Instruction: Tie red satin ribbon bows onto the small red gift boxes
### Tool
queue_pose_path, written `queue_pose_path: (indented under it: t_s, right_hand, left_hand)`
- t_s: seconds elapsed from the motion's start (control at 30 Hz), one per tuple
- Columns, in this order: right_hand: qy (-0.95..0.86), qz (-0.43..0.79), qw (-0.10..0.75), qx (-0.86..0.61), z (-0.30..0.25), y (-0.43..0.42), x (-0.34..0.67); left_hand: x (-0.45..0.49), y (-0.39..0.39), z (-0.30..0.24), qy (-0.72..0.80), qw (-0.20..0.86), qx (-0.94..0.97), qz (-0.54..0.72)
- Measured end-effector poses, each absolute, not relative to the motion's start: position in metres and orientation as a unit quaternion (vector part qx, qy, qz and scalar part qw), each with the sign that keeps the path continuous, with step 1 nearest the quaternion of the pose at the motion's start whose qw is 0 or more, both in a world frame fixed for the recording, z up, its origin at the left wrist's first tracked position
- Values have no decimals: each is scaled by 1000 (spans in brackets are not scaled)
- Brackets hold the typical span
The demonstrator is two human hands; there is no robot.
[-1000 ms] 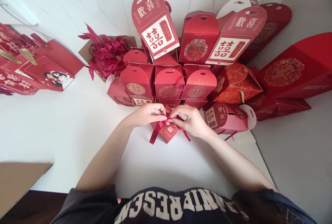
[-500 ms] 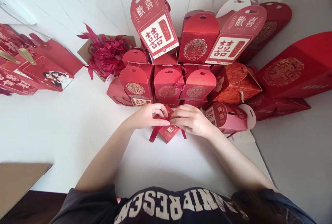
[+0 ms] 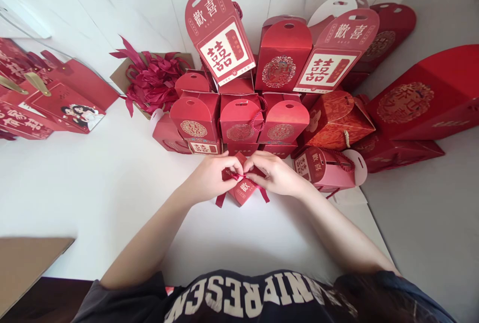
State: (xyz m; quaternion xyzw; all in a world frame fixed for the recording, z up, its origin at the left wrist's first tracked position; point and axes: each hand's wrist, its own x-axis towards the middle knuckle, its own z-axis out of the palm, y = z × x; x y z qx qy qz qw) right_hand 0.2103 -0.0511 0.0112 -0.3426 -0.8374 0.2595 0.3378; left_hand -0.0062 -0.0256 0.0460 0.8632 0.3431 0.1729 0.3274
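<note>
A small red gift box (image 3: 241,195) with pale lettering sits on the white table in front of me. Across its top runs a dark red ribbon (image 3: 220,200), its loose tails hanging down on both sides. My left hand (image 3: 215,176) pinches the ribbon between thumb and fingers at the box's left. From the other side, my right hand (image 3: 273,173) pinches the ribbon close to the middle of the box. Both sets of fingertips nearly meet over the crossing, which they partly hide.
Stacked red gift boxes (image 3: 239,118) stand right behind my hands. An open carton (image 3: 121,78) holds a heap of dark red ribbons (image 3: 153,81). Red paper bags (image 3: 80,106) stand at the far left, larger red boxes (image 3: 422,98) at the right. Cardboard (image 3: 33,263) lies at lower left.
My fingers have drawn slightly apart over the box, so the ribbon between them shows more. The box stays in about the same place.
</note>
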Motion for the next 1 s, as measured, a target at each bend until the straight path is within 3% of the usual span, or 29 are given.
queue_pose_path:
  t_s: [0.33,0.57,0.7,1.0]
  right_hand:
    - [-827,263,351,-352,12,-53,211]
    - [-828,284,337,-347,15,-54,210]
    - [-779,318,346,-415,16,-54,208]
    - [-687,444,358,-450,4,-51,209]
  left_hand:
    - [8,-60,22,365,-10,896,255]
    - [9,-61,11,397,-9,871,290]
    - [6,-60,8,379,-5,862,336]
    - [0,-62,3,330,-105,874,341]
